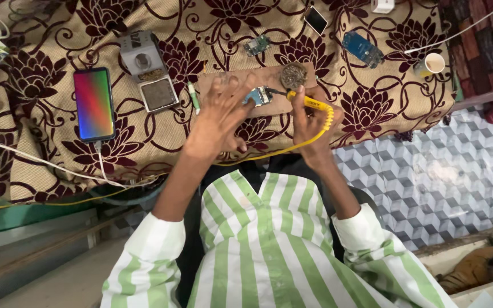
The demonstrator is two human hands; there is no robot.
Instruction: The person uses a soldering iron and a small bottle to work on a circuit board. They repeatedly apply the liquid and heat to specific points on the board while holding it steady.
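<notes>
I am looking down from the head camera as two bare hands are working over one small brown wooden board (232,85) lying on a floral velvet-like cloth (58,34) of maroon and tan. On that board one small blue circuit board (259,96) is resting; my left hand (219,117) is spreading its fingers over the near-left edge of it, fingertips pressing it down rather than closing around it. My right hand (309,122) is wrapping tightly around one yellow soldering iron (309,102), its dark tip touching the circuit board's right edge and its yellow cord trailing back toward the striped green-and-white shirt. At the board's far right corner one round coil of brass wire wool (294,75) is sitting.

Left of the board I am counting one thin green pen-like tool (194,96), one grey rectangular holder (146,71) with a dark sponge pad, and one smartphone (93,104) glowing in rainbow colours with a white cable attached. Beyond the board, two more loose circuit boards are lying, one small greenish (257,45) and one larger blue (362,49). Far right of the board one paper cup (431,64) is standing.
</notes>
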